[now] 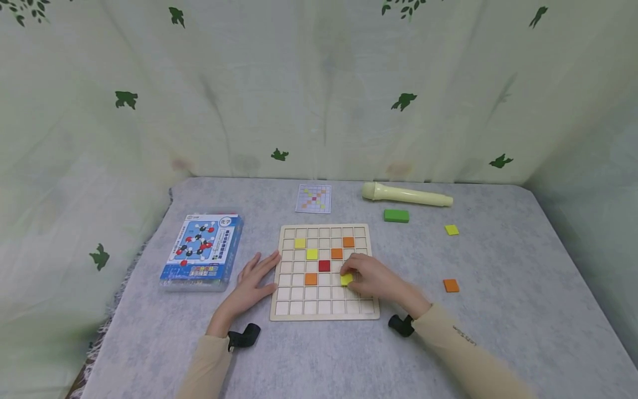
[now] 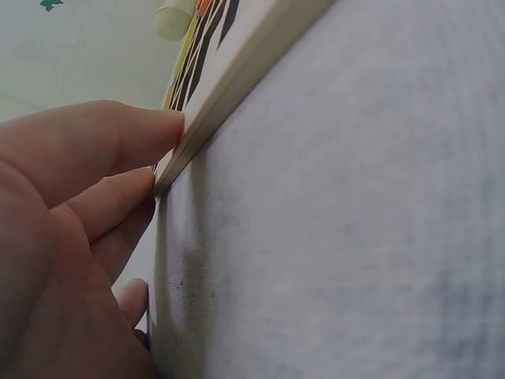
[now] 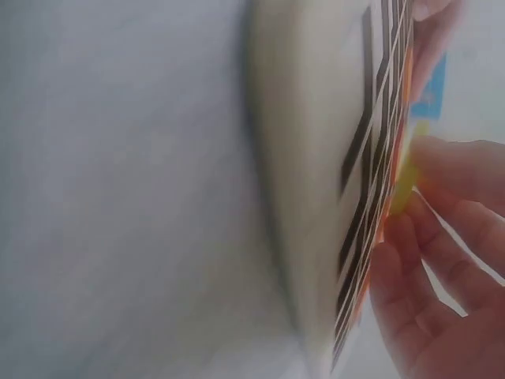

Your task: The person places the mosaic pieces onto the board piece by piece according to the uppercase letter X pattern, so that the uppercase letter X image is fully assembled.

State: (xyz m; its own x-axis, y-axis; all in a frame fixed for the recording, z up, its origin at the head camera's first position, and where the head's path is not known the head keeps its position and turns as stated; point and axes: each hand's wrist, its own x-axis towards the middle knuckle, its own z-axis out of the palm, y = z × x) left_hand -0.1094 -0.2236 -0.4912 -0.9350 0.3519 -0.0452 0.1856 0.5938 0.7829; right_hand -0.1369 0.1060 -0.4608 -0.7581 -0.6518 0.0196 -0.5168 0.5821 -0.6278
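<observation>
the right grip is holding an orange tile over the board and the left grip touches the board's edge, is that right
Not quite: the tile in the right grip is yellow, not orange, as the head view shows. It is over the board, and the left grip does touch the board's edge.

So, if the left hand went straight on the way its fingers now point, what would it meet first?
The board, at its left edge: the left hand seems to touch it there, though exact depth is hard to judge.
</observation>
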